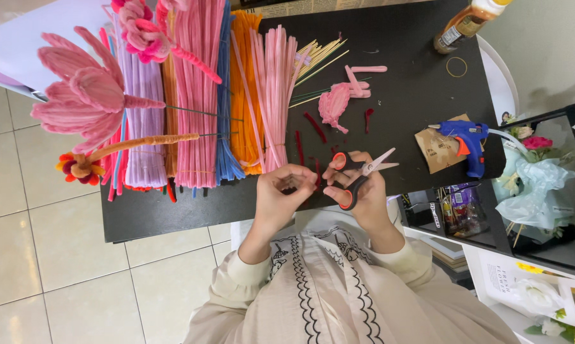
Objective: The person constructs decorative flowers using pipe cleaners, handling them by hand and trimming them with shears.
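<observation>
A: Entry, head view. The right hand [357,191] is seen with thumb and fingers passed through the red-and-black handles of the scissors [362,175]; the blades are parted and point away toward the upper right, over the near edge of the black desk [415,83].

B: And the left hand [284,191]?

A: Its fingers are curled inward and pressed together at the tips, pinching something small and dark red, probably a short pipe-cleaner piece [317,175]. Exactly what is pinched cannot be told; it is mostly hidden by the fingertips. It is held just beside the scissor handles, between the two hands, so the cutting edge is judged to be kept within easy reach.

B: Surroundings noted?

A: Dark red offcuts [313,126] are scattered on the desk beyond the hands, near a partly formed pink petal shape [334,105]. Bundled pipe cleaners [198,95] in pink, lilac, orange and blue are laid side by side along the far left, apparently sorted by colour. A finished pink flower [86,95] lies across them. A blue glue gun [466,137] rests on a scrap of brown card at the right, well apart from the hands, and a glue bottle [466,22] lies at the far corner.
</observation>
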